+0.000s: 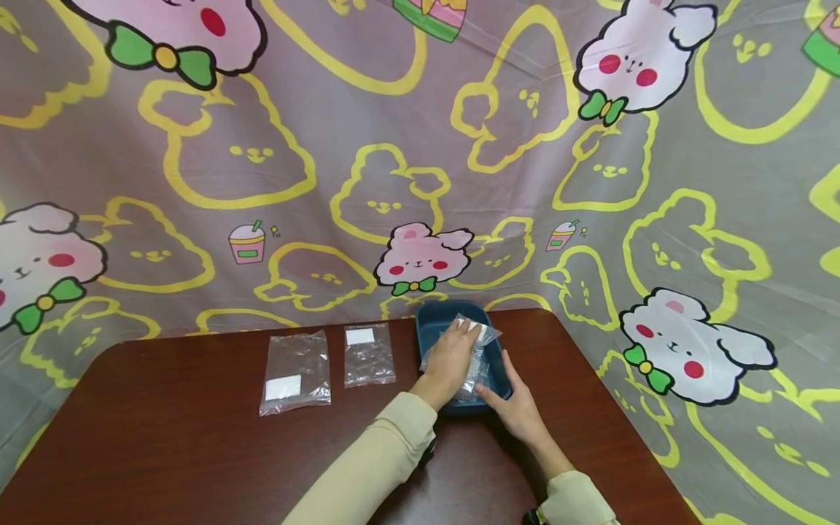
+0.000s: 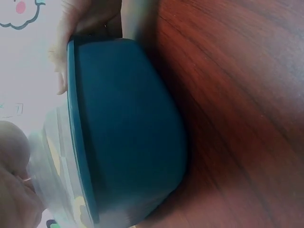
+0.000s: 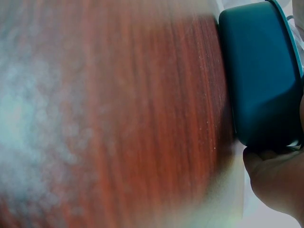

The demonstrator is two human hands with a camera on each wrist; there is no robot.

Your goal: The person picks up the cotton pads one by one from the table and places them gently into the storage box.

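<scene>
At the far right of the tabletop [image 1: 197, 415], a blue bin [image 1: 429, 332] stands against the patterned cloth [image 1: 394, 182]. The clear bag [image 1: 474, 373] lies within the bin rim, directly beneath the left hand [image 1: 453, 357]; the fingers of that hand curl over the bag and hold it. The right hand [image 1: 518, 408], thumb and fingers spread, bears on the near-right corner of the bin. Only the head view shows two flat bags [image 1: 369, 361], side by side to the left of the bin. The left wrist view adds the bin's outer wall and the right thumb crossing the rim. The right wrist view shows another outer face, with most of the right hand cropped.
</scene>
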